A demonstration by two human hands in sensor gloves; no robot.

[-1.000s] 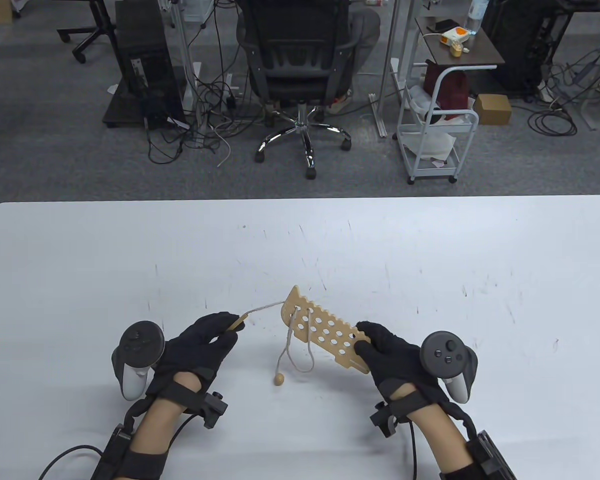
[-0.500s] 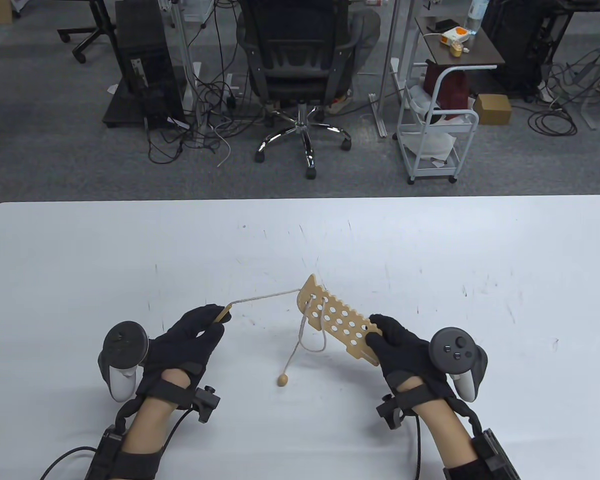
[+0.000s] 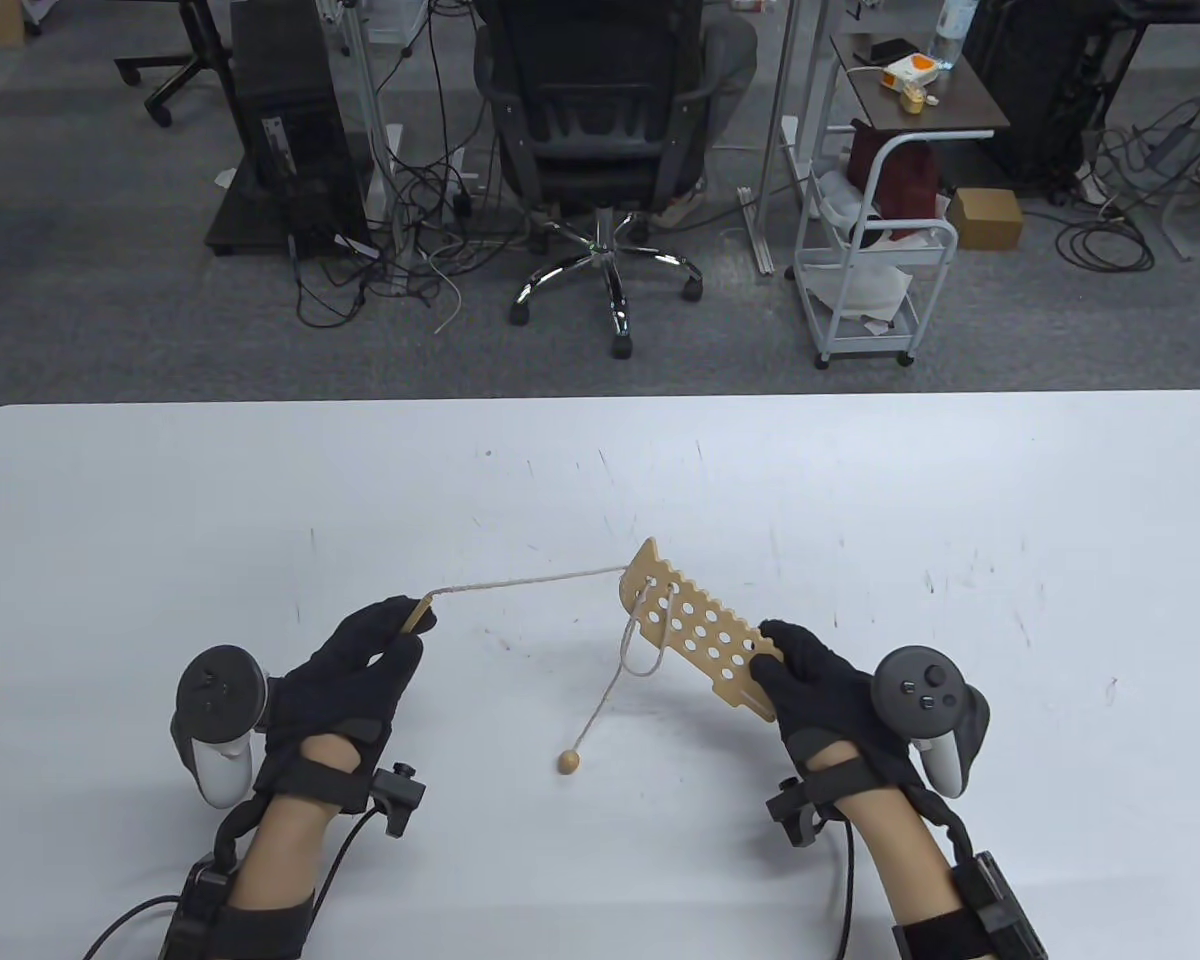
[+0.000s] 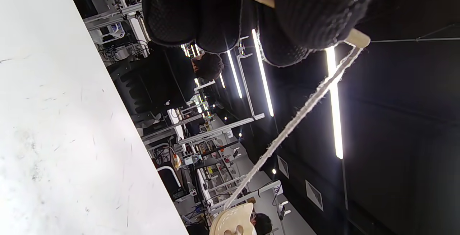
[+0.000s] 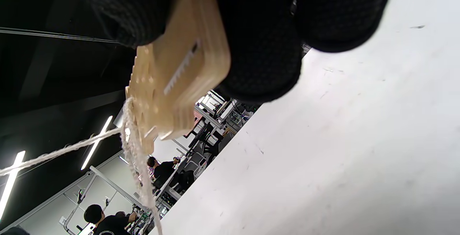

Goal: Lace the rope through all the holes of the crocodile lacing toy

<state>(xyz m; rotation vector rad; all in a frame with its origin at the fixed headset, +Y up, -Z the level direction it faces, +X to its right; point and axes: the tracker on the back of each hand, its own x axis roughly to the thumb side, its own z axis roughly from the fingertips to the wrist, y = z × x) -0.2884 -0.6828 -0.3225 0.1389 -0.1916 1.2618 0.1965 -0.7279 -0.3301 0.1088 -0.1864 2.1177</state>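
The wooden crocodile lacing board (image 3: 695, 635) with several holes is held above the white table (image 3: 860, 480), tilted, by my right hand (image 3: 795, 665), which grips its near end. The board's underside fills the right wrist view (image 5: 172, 80). A beige rope (image 3: 530, 582) runs taut from the board's far end to a wooden needle (image 3: 420, 612) pinched in my left hand (image 3: 375, 650). In the left wrist view the needle tip (image 4: 357, 38) and the rope (image 4: 287, 130) show. A rope loop (image 3: 650, 640) hangs from the board's front. The rope's bead end (image 3: 570, 763) lies on the table.
Behind the table's far edge stand an office chair (image 3: 600, 130), a computer tower (image 3: 285, 120) with tangled cables and a white trolley (image 3: 875, 250). Several people show far off in the wrist views.
My hands have moved apart: the left hand pulled the needle to the left, the right hand carried the board right and farther away. The rope drew tighter and the hanging loop grew smaller.
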